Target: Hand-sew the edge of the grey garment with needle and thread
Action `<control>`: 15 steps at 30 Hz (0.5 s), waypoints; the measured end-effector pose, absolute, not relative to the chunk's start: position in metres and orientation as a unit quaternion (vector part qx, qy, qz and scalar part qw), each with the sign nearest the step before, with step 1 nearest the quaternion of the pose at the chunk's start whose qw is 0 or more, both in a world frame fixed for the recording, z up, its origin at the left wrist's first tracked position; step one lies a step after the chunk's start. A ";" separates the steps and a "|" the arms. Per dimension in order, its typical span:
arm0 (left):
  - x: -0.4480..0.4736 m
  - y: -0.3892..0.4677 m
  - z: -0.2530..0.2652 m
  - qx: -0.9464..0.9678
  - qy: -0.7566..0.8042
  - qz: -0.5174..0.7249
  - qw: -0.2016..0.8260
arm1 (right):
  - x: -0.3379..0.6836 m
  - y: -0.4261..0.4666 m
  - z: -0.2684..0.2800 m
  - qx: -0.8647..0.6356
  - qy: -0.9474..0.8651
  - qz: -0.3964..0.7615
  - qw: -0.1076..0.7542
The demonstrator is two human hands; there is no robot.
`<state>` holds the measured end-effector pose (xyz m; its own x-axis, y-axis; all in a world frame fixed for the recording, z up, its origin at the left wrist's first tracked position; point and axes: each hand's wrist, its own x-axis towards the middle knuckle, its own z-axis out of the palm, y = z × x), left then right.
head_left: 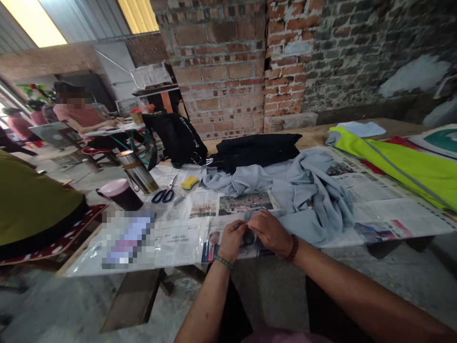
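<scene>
A light grey garment lies bunched on the newspaper-covered table, and one narrow end of it reaches my hands at the front edge. This end forms a dark, ring-like opening below my fingers. My left hand is closed in a pinch at the left side of that opening. Close against it, my right hand has its fingers curled and pressed together on the same cloth. The fingertips nearly meet; anything small between them is too fine to make out.
Along the left stand a lidded dark cup, a steel flask, scissors and a yellow sponge. Behind are a black bag and black cloth. A neon-yellow garment lies right. People sit at left.
</scene>
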<state>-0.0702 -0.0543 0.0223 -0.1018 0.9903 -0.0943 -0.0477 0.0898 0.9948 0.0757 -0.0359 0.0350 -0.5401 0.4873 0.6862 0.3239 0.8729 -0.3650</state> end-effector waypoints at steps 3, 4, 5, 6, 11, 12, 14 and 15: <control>-0.069 -0.055 0.023 0.456 0.539 0.499 0.503 | 0.073 -0.040 0.049 -0.257 -0.830 0.189 0.457; -0.069 -0.056 0.024 0.461 0.537 0.496 0.503 | 0.072 -0.040 0.054 -0.270 -0.807 0.247 0.463; -0.069 -0.057 0.025 0.465 0.538 0.493 0.502 | 0.070 -0.038 0.058 -0.282 -0.777 0.319 0.464; -0.069 -0.057 0.025 0.469 0.539 0.490 0.500 | 0.069 -0.036 0.063 -0.289 -0.739 0.400 0.460; -0.072 -0.057 0.026 0.468 0.535 0.490 0.505 | 0.071 -0.007 0.088 -0.264 -0.549 0.692 0.387; -0.072 -0.056 0.026 0.463 0.535 0.494 0.505 | 0.073 0.000 0.094 -0.267 -0.525 0.715 0.377; -0.071 -0.055 0.026 0.451 0.539 0.501 0.505 | 0.077 0.016 0.105 -0.278 -0.489 0.735 0.378; -0.071 -0.055 0.026 0.446 0.540 0.504 0.505 | 0.080 0.024 0.110 -0.283 -0.476 0.737 0.387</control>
